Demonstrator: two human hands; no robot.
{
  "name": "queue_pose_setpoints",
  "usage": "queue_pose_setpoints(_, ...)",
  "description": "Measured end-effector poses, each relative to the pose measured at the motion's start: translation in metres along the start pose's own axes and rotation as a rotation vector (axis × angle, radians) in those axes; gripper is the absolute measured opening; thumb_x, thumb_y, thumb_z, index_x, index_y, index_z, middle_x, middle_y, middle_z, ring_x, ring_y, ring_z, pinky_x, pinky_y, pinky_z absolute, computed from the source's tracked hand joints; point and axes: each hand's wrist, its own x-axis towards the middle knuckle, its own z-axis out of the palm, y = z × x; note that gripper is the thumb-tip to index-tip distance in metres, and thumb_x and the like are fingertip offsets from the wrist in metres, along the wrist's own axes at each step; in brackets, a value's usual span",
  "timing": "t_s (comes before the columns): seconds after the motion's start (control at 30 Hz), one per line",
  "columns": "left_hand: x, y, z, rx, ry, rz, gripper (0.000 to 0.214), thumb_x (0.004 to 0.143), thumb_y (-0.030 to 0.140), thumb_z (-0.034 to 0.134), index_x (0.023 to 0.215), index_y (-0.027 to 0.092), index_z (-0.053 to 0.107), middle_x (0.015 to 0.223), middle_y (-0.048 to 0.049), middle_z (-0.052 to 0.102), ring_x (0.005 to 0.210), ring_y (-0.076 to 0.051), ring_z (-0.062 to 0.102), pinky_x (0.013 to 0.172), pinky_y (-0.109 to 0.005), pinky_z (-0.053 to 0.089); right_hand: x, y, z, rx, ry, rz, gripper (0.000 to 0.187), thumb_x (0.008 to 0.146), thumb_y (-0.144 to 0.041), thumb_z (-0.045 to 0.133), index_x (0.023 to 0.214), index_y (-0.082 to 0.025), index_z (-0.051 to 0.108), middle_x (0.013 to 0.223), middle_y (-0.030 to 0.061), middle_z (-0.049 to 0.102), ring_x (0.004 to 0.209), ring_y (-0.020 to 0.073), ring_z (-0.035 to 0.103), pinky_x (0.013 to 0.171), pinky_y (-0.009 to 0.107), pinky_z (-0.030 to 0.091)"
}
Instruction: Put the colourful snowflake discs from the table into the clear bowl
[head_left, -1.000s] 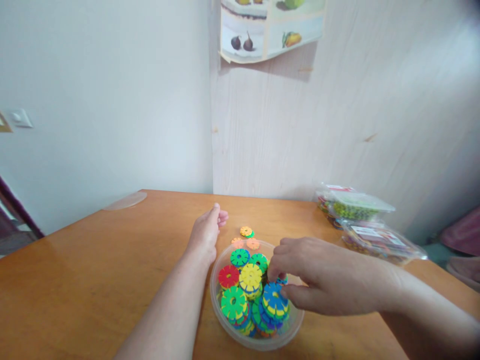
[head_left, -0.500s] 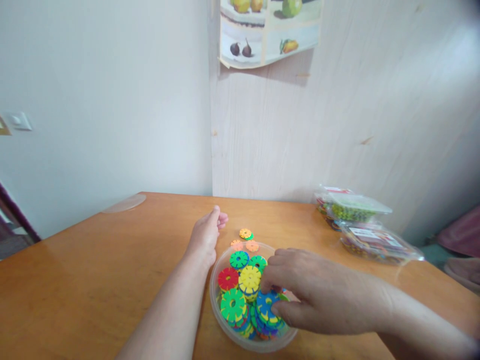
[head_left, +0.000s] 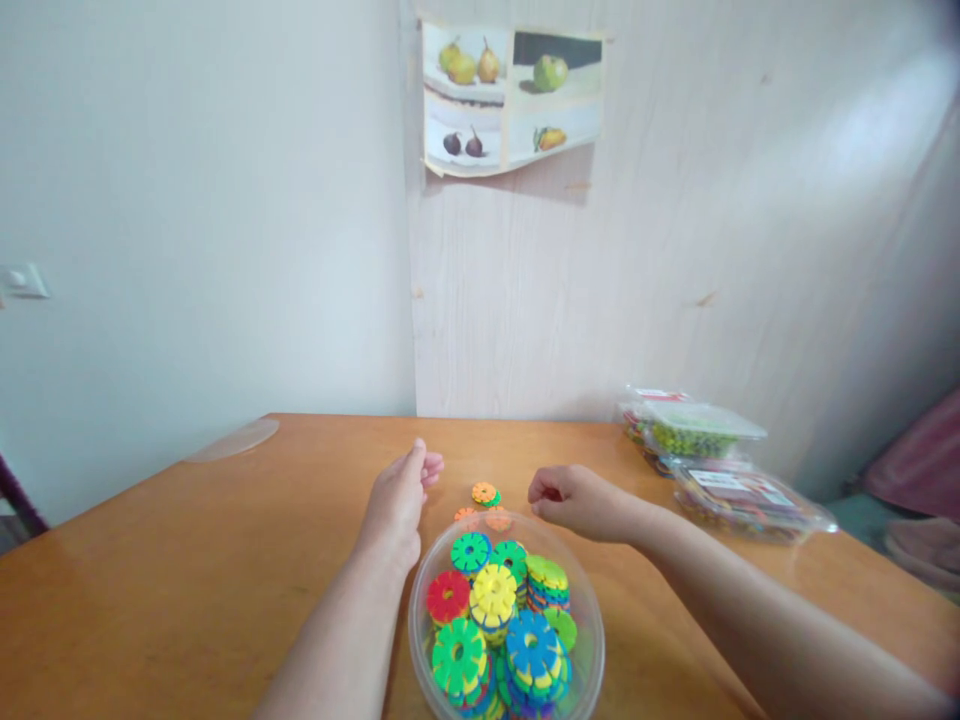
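Observation:
A clear round tub (head_left: 598, 640) full of notched plastic discs stands at the table's near edge. Its discs sit in stacks, with a blue disc (head_left: 533, 645), a yellow disc (head_left: 484, 590), a red disc (head_left: 442, 598) and a green disc (head_left: 450, 655) on top. Beyond its rim lie a few loose discs, among them an orange disc (head_left: 484, 492) partly over a green one. My left hand (head_left: 396, 505) rests left of these, palm inward, fingers loosely bent and nothing visible in it. To their right my right hand (head_left: 576, 500) hovers with curled fingers, which hide whatever they hold.
Clear plastic boxes (head_left: 750, 500) with colourful contents are piled at the table's right back. A translucent lid (head_left: 236, 440) lies at the far left edge. The wooden table (head_left: 187, 580) meets a wall bearing a fruit poster (head_left: 512, 100).
My right hand has come out of the tub and moved forward, past its rim, towards the loose discs. My left hand keeps its place beside them. The camera view has tilted up slightly.

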Motion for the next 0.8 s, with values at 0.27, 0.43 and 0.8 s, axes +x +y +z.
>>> queue_pose_setpoints(0.27,0.001,0.000,-0.001,0.014,0.005,-0.015,0.046,0.078,0.061,0.057,0.084,0.017,0.071,0.099,-0.0115,0.074,0.096,-0.024,0.066,0.082,-0.035,0.043,0.030,0.002,0.027,-0.049,-0.094,-0.056,0.030,0.069,-0.042,0.072,0.087,-0.018,0.071,0.091,0.0056,0.071,0.073,0.0159,0.061,0.059,0.023,0.039)
queue_pose_setpoints(0.43,-0.001,0.002,-0.003,0.013,0.006,-0.009,0.046,0.077,0.061,0.057,0.084,0.018,0.070,0.101,-0.0112,0.074,0.096,-0.023,0.066,0.082,-0.036,0.043,0.031,-0.004,0.031,-0.121,-0.136,-0.063,0.032,0.076,-0.048,0.066,0.088,-0.018,0.071,0.085,0.0054,0.071,0.069,0.0156,0.060,0.054,0.024,0.035)
queue_pose_setpoints(0.8,0.001,0.000,-0.002,0.016,0.022,-0.003,0.046,0.078,0.060,0.058,0.085,0.017,0.071,0.100,-0.0126,0.074,0.095,-0.023,0.066,0.080,-0.034,0.043,0.022,-0.003,0.002,0.096,-0.016,-0.028,0.039,0.075,-0.037,0.070,0.106,-0.015,0.066,0.088,0.0045,0.065,0.075,0.0147,0.057,0.064,0.026,0.043)
